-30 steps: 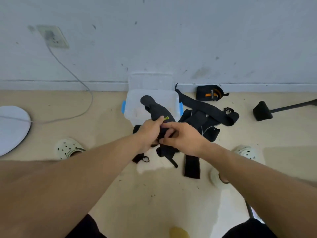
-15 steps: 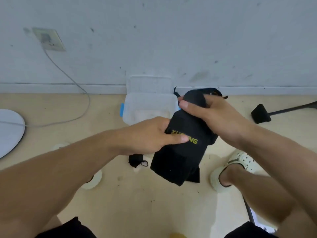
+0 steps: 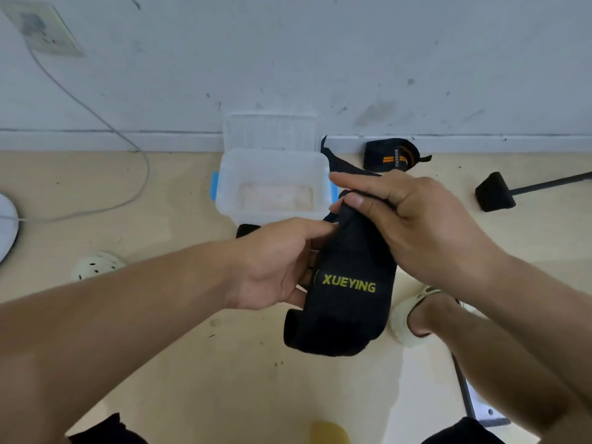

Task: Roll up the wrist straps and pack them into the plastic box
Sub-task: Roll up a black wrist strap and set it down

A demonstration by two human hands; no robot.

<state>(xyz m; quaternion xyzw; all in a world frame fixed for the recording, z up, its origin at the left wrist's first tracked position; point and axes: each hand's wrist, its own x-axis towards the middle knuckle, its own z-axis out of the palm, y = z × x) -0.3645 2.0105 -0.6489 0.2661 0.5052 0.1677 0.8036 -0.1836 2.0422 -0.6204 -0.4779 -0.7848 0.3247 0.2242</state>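
Black wrist strap (image 3: pixel 349 283), one, hangs between my two hands above the floor (image 3: pixel 192 363): my right hand (image 3: pixel 413 225) pinches its top, my left hand (image 3: pixel 275 261) grips its side. One rolled strap (image 3: pixel 392 154) lies by the wall, one plastic box (image 3: pixel 272 184) stands open. Since a moment ago, the strap hangs lower.

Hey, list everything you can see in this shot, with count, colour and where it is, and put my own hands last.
XUEYING strap: one, black with yellow lettering, held up in front of the box.
Rolled strap: one, black with orange stripes, on the floor by the wall.
Plastic box: one, clear with blue latches, open, against the wall.
Lid: one, clear, leaning on the wall behind the box.
Cable: one, grey, running down from a wall socket.
Clogs: two, pale, on the floor.
Left hand: grips the strap's side.
Right hand: pinches the strap's top.
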